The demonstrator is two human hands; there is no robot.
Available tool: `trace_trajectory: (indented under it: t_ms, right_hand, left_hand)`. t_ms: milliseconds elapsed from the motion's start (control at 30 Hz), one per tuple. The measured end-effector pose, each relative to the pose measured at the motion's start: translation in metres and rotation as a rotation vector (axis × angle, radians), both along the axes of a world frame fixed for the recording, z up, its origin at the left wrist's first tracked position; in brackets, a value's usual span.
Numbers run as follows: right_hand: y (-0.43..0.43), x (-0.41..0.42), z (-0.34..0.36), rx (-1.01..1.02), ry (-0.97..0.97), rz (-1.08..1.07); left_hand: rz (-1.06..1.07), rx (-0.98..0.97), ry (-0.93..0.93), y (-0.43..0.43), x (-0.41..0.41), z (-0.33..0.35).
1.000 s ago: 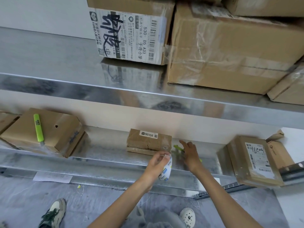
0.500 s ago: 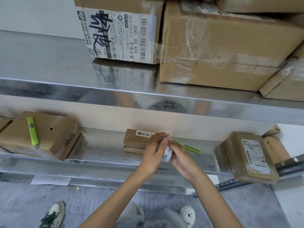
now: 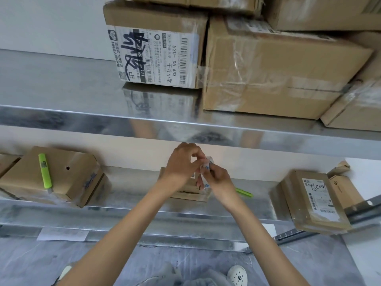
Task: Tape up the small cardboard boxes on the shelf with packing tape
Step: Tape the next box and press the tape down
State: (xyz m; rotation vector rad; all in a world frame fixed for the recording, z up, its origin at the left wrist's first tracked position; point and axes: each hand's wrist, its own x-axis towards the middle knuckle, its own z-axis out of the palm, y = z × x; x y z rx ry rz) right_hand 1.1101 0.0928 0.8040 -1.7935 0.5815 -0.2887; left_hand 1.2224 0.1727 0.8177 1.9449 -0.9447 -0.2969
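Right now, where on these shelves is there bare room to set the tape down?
Lower shelf: bare stretch between the left box and the middle box. Upper shelf: bare left of the labelled box. Crowded: right of the middle box, by the green tool and right box.

Clear tape roll [image 3: 205, 174] held upright over a flat brown cardboard box [image 3: 190, 195] on the shelf [image 3: 134, 187].

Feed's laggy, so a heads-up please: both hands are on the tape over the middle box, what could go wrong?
The left hand and right hand pinch the tape roll over the small box; a freed end may fold onto itself. The green cutter lies on the shelf beside the right wrist; a sideways pull might knock it off.
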Motion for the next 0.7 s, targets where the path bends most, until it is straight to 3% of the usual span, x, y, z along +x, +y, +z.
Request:
trace_trajectory:
  t_ms: [200, 333, 467, 567, 700]
  right_hand:
    - [-0.002, 0.006, -0.009, -0.047, -0.011, -0.151]
    - [0.001, 0.003, -0.016, -0.152, -0.029, -0.190]
    - [0.006, 0.006, -0.026, -0.275, -0.045, -0.251]
    - [0.005, 0.005, -0.031, -0.281, -0.029, -0.252]
    - [0.001, 0.001, -0.032, -0.238, 0.004, -0.239]
  left_hand:
    - [0.193, -0.094, 0.074, 0.009, -0.033, -0.006]
    - [0.419, -0.253, 0.430, 0.009, -0.039, -0.009]
    - [0.450, -0.324, 0.677, 0.004, -0.050, -0.011]
    - [0.425, -0.283, 0.644, 0.004, -0.049, -0.014]
    - [0.324, -0.002, 0.328, 0.012, -0.039, -0.013]
